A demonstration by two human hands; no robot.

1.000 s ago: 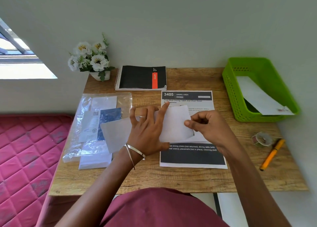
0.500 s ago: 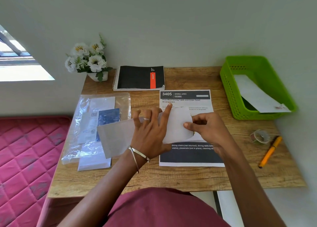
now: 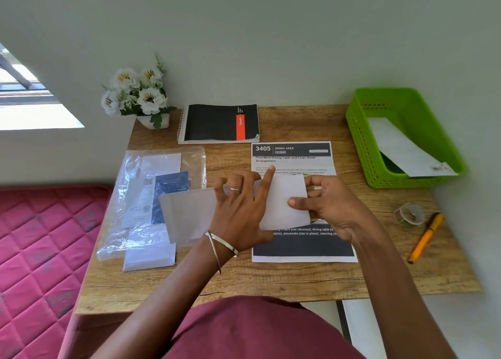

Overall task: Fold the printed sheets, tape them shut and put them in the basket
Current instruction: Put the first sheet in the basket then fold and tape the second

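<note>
A white sheet (image 3: pixel 189 212), blank side up, is held above the wooden desk (image 3: pixel 271 280), partly folded. My left hand (image 3: pixel 241 215) lies on its middle with fingers spread and the index finger stretched out straight. My right hand (image 3: pixel 328 206) pinches the sheet's right edge, thumb on top. Beneath them a printed sheet (image 3: pixel 295 155) headed "3405 Dining Area" lies flat. The green basket (image 3: pixel 360 141) stands at the back right with a folded sheet (image 3: pixel 401 147) inside. A tape roll (image 3: pixel 409 215) lies right of my right hand.
An orange pen (image 3: pixel 425 239) lies beside the tape. A clear plastic sleeve with papers (image 3: pixel 151 196) is at the left, a black spiral notebook (image 3: pixel 219 122) and a flower pot (image 3: pixel 141 98) at the back. A pink mattress (image 3: pixel 40 250) borders the desk's left side.
My right hand has pushed the sheet's right edge further over, with the thumb now on top. My left hand has stayed on the sheet's middle.
</note>
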